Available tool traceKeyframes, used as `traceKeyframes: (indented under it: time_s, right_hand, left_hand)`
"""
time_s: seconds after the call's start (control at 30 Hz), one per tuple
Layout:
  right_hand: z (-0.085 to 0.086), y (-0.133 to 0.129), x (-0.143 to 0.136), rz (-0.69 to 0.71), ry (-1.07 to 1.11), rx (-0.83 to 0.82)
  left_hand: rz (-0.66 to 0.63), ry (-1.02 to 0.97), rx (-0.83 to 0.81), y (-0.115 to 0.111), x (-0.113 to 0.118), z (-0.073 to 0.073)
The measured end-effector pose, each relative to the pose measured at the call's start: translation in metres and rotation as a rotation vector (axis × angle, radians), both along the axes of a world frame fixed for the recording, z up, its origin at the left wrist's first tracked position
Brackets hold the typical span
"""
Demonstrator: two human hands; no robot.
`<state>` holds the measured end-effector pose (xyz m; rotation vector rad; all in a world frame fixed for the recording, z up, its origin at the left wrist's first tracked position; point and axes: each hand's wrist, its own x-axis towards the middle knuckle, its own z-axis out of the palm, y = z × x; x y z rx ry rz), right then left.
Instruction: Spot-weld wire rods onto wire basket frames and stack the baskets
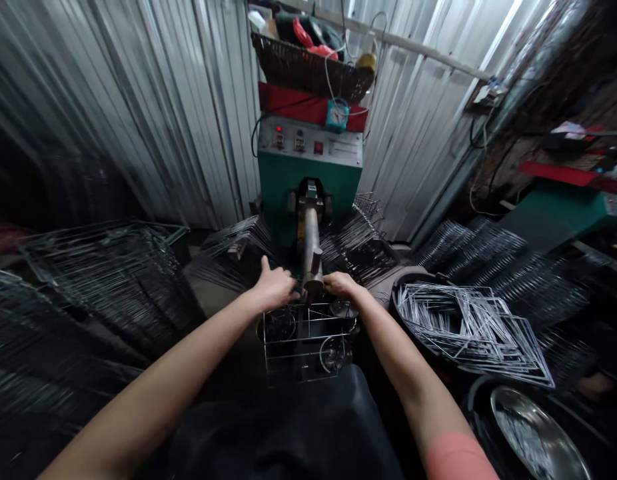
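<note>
A green machine (308, 170) with a grey control panel stands straight ahead, its thick metal arm (312, 240) reaching toward me. Below the arm's tip lies a wire rack (303, 337) with round wire rings, over my dark-clothed lap. My left hand (277, 288) is at the rack's far left side, thumb raised, fingers curled by the arm's tip. On the other side, my right hand (340, 285) is closed at the rack's far edge, close against the tip. What the fingertips of both hands pinch is too small and dark to make out.
Wire frames are stacked at the left (113, 273) and on both sides of the machine. At the right are a black tub of wire frames (468, 327), a metal bowl (533, 433) and piled wire rings (488, 253). A basket (313, 67) sits above the machine.
</note>
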<state>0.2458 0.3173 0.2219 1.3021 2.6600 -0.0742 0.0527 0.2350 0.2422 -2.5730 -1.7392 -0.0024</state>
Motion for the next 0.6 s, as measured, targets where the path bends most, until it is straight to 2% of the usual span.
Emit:
traceKeyframes:
  time_s: [0.1,0.2,0.3,0.37,0.47,0.6]
  right_hand:
    - [0.001,0.000,0.006,0.016,0.050,-0.023]
    - [0.003,-0.010,0.013,0.048,0.083,-0.068]
    - [0.003,-0.027,0.022,0.110,0.111,-0.111]
    - [0.000,-0.039,0.029,0.141,0.207,-0.140]
    - [-0.005,-0.052,0.036,0.134,0.429,-0.217]
    - [-0.008,-0.075,0.025,0.113,0.626,-0.399]
  left_hand:
    - [-0.134,0.008,-0.076,-0.009,0.001,-0.010]
    - [-0.205,0.009,-0.082,-0.024,0.008,-0.023]
    - [-0.332,0.015,-0.117,-0.056,0.010,-0.031]
    - [-0.436,0.036,-0.092,-0.084,0.002,-0.029]
    - [-0.470,0.039,-0.028,-0.132,-0.023,-0.010]
    - [-0.272,-0.076,-0.057,-0.195,-0.067,0.040]
